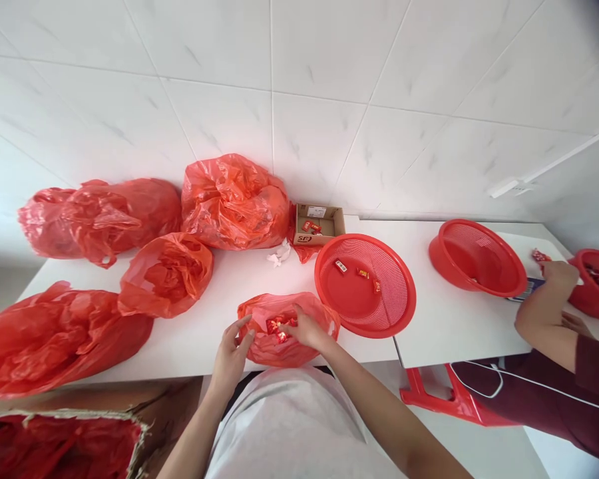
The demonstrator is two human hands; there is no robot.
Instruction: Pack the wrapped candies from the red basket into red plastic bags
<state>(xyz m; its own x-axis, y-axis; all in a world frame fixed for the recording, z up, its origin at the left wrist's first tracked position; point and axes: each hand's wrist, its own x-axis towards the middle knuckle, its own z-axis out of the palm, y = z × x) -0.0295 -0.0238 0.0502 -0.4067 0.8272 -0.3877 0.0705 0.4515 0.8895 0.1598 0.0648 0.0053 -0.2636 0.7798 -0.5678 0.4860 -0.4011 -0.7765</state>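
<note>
In front of my body stands a thin red plastic bag (269, 356), its mouth spread wide. Several small red-and-gold wrapped sweets (280, 327) lie inside it. My left hand (232, 349) is curled at the bag's left rim, thumb and fingers on either side of the film. My right hand (308, 329) reaches into the bag from the right, with thumb and forefinger around some of the sweets; its other fingers are partly hidden. Touching the bag's right side is a red mesh basket (347, 299), holding a few small packets (362, 273).
Filled red bags (234, 203) stand along the wall and at the left. A small cardboard box (319, 226) with packets and crumpled tissue (279, 254) sit behind. At right are another basket (476, 256) and a co-worker's arm (546, 306). A carton (144, 426) stands below left.
</note>
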